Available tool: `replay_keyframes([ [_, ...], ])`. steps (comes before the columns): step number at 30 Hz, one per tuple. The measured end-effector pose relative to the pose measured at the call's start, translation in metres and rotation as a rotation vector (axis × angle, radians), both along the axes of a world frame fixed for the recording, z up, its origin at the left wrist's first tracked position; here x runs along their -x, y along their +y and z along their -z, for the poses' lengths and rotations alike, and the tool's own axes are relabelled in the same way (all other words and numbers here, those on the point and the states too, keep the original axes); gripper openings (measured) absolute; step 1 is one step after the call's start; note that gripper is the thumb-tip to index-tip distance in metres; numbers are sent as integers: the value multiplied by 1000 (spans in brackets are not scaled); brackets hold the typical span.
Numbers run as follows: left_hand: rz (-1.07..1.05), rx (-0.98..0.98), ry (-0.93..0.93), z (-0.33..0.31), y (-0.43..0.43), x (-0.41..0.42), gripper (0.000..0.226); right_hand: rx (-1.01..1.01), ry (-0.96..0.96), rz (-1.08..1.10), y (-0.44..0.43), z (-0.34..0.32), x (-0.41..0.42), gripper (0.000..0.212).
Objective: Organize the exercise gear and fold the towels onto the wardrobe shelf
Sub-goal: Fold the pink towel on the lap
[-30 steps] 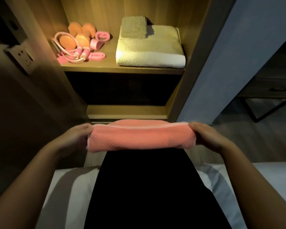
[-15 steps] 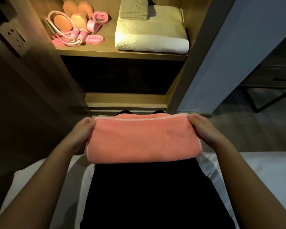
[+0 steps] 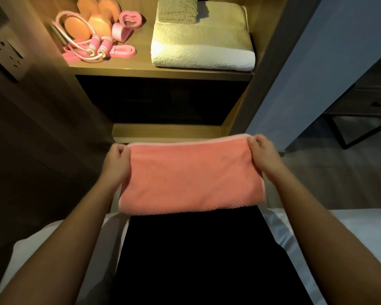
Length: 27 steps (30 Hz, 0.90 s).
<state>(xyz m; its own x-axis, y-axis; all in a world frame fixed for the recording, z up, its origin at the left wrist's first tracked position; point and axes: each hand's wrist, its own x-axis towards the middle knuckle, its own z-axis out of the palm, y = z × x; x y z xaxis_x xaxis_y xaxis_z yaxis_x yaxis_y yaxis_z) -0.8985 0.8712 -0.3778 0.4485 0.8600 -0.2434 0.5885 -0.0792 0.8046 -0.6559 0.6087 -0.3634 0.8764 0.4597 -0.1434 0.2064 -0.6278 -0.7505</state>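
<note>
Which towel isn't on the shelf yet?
The folded coral-pink towel, gripped between left hand and right hand; the large cream towel and small olive towel are shelved.

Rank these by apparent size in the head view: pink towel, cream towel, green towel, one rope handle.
1. pink towel, though it is nearest the camera, so its lead is unsure
2. cream towel
3. green towel, cut off by the frame's top
4. rope handle
</note>
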Motion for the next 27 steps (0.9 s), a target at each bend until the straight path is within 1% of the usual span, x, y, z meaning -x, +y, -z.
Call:
replay_keyframes([
  [4, 13, -149, -191, -73, 33, -35, 17, -166, -136, 26, 28, -68, -38, 32],
  [8, -7, -142, -384, -146, 51, -60, 16, -365, -272, 40, 44, -135, -58, 23],
  [11, -16, -149, -467, -179, 51, -63, 17, -478, -339, 46, 45, -165, -55, 22],
  [17, 46, -201, -621, -204, 39, -46, 20, -597, -423, 14, 23, -190, -38, 20],
  [20, 52, -227, -637, -211, 33, -32, 18, -667, -468, 9, 7, -201, -24, 21],
  [23, 84, -258, -653, -214, 23, -16, 16, -717, -487, 21, -9, -208, -7, 18],
  [27, 83, -272, -668, -212, 3, 0, 14, -768, -448, 39, -24, -204, 11, 18],
])
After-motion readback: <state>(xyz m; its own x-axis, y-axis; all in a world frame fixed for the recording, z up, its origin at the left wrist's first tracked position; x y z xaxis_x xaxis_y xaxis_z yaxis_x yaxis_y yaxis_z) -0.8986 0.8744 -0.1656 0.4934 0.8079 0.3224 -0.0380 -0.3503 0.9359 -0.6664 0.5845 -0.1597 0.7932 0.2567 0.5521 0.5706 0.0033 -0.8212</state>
